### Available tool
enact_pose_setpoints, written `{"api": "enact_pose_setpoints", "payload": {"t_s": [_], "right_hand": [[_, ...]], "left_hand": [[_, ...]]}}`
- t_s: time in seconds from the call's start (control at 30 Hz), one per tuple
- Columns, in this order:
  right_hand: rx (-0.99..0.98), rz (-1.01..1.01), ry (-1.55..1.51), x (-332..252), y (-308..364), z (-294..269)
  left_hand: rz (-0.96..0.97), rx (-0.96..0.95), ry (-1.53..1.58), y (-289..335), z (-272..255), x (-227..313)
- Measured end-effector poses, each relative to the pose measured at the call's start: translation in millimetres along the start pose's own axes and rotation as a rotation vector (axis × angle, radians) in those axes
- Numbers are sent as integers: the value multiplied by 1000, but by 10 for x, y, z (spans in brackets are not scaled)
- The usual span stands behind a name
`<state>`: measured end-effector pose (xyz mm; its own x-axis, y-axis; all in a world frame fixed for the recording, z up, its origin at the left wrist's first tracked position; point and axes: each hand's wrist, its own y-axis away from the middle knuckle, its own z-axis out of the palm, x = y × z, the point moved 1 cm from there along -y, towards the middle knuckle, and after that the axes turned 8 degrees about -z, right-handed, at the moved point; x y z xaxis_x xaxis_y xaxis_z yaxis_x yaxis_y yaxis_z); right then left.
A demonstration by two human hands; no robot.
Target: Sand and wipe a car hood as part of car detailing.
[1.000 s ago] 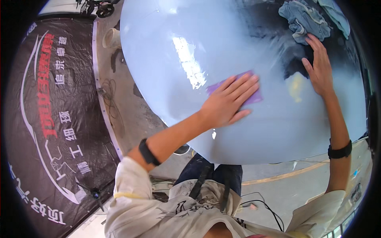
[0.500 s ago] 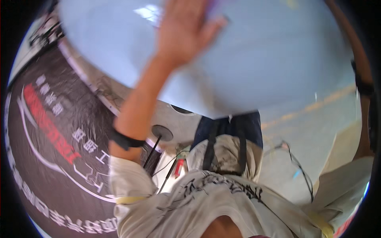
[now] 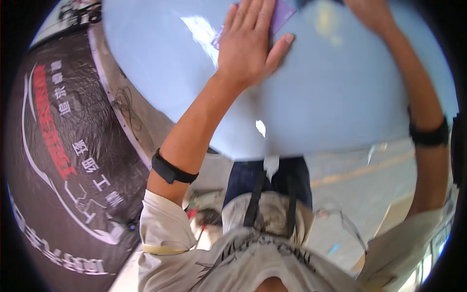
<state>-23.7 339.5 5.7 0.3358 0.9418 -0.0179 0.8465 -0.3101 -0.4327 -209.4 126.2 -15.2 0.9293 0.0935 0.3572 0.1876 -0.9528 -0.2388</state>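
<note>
A large, glossy, pale blue curved panel (image 3: 321, 92) fills the upper part of the view, with bright reflections on it. My left hand (image 3: 245, 46) lies flat, fingers stretched forward and thumb apart, over a thin purple sheet (image 3: 282, 15) on the panel. Edges of this sheet stick out on both sides of the hand; I cannot tell whether it is cloth or film. At the top right, my right hand (image 3: 372, 12) reaches over the panel. Its fingers run past the top edge of the picture, so their pose is hidden.
To the left hangs a dark, wrinkled cover (image 3: 63, 146) with printed white and red markings. Cables (image 3: 129, 107) lie between it and the panel. More cable (image 3: 343, 221) and a blue scrap (image 3: 333, 249) are on the grey floor (image 3: 326, 199) at the right.
My left hand has shifted slightly right in the picture, showing more of the purple sheet. My right hand has come into view over the panel. The view itself has also shifted.
</note>
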Motion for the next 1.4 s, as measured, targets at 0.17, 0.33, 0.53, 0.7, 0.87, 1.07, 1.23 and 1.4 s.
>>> {"api": "enact_pose_setpoints", "payload": {"t_s": [0.17,0.33,0.53,0.7,0.87,1.07,1.23,1.4], "right_hand": [[27,-35,-172,-250,-411,-97],[56,-65,-85,292,151,-216],[78,-93,-134,128,98,-213],[64,-54,-158,391,467,-215],[73,-100,-79,191,303,-151],[82,-79,-171,392,352,-99],[56,-88,-154,479,397,-167],[40,-86,-118,262,335,-128]], "left_hand": [[-215,290,-178,-1150,-83,-487],[-171,175,24,-44,126,630],[-157,284,12,-823,188,291],[-23,59,108,140,237,958],[25,-122,49,593,-75,686],[171,-10,111,288,121,853],[7,-256,9,1759,-288,410],[63,-249,56,1687,-205,296]]}}
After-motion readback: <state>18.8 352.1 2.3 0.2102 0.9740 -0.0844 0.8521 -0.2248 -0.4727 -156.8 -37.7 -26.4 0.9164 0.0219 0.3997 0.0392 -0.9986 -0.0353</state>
